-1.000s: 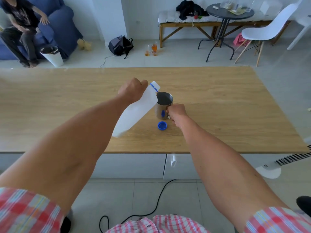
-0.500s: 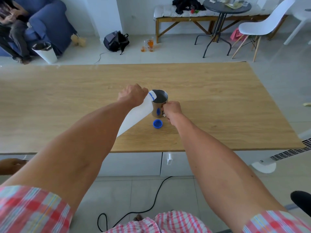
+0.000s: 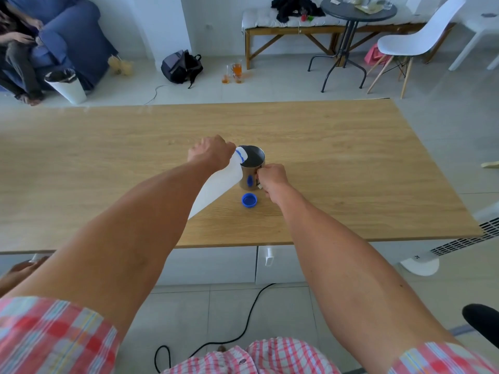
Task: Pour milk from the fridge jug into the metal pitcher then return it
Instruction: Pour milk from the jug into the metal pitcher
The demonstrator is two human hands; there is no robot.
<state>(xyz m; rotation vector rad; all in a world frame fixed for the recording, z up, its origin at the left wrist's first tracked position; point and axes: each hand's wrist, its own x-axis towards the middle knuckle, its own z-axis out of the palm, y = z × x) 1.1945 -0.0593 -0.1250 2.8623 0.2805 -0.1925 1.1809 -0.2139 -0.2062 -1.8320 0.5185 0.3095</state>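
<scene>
My left hand [image 3: 212,153] grips a white plastic milk jug [image 3: 220,184] near its neck and holds it tilted, its blue-ringed mouth resting over the rim of the metal pitcher [image 3: 252,168]. The pitcher stands upright in the middle of the wooden table [image 3: 351,163]. My right hand [image 3: 271,179] is closed on the pitcher's handle at its right side. The jug's blue cap [image 3: 249,200] lies open side up on the table just in front of the pitcher. Whether milk is flowing is hidden behind the jug's neck.
The table's near edge runs below my forearms, with white drawers [image 3: 210,265] under it. A black cable [image 3: 243,319] trails on the floor. Beyond the table are a white bin [image 3: 67,86], a backpack [image 3: 181,66], glasses on the floor [image 3: 233,72], a bench, a round table and a white chair [image 3: 415,41]. A person sits on the blue sofa [image 3: 73,39].
The jug's mouth has come down from above the pitcher onto its rim, tilted further. My right hand has stayed on the handle. The view has shifted a little.
</scene>
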